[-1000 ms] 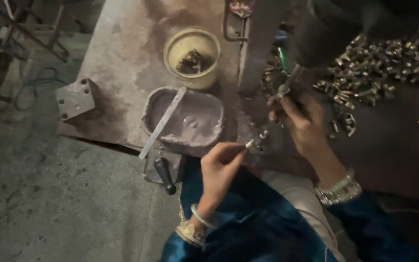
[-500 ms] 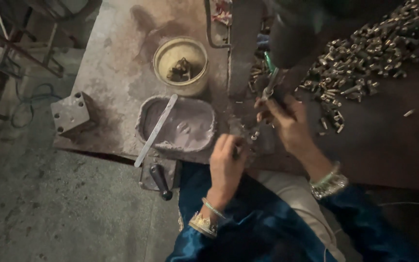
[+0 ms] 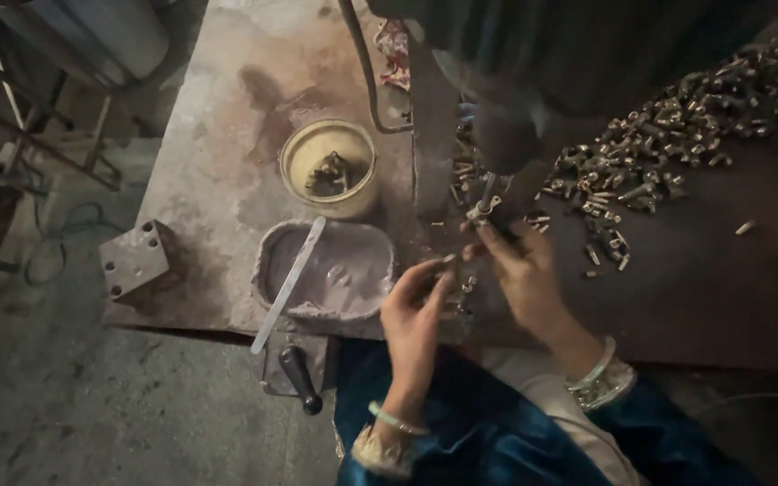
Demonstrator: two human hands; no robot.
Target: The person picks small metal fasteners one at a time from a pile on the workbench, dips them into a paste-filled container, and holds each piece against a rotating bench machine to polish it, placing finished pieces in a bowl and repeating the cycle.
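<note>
Your left hand [image 3: 418,310] hovers just past the near edge of the workbench [image 3: 218,180], thumb and fingertips pinched as if around a small metal piece, though it is too small and dim to tell for certain. Beginning at the far left, a square metal block with holes [image 3: 137,261] sits at the bench corner. Next comes a shallow oval tray [image 3: 326,274] with a flat metal strip [image 3: 288,283] laid slanting across its rim, within easy reach of that left hand. Behind the tray stands a round yellow tub [image 3: 328,166] holding a few dark parts. Below the bench edge, a black-handled lever [image 3: 299,378] juts toward you. Moving right, your right hand [image 3: 524,270] is raised to the tip of a dark machine head [image 3: 497,135], fingers closed on a small metal fitting [image 3: 483,209] and seemingly holding it steady under the tool. Farther right, a heap of small metal fittings [image 3: 668,135] spreads across the dark surface, close enough for that hand to draw from. Bangles circle both wrists, and blue sleeves cover your arms.
</note>
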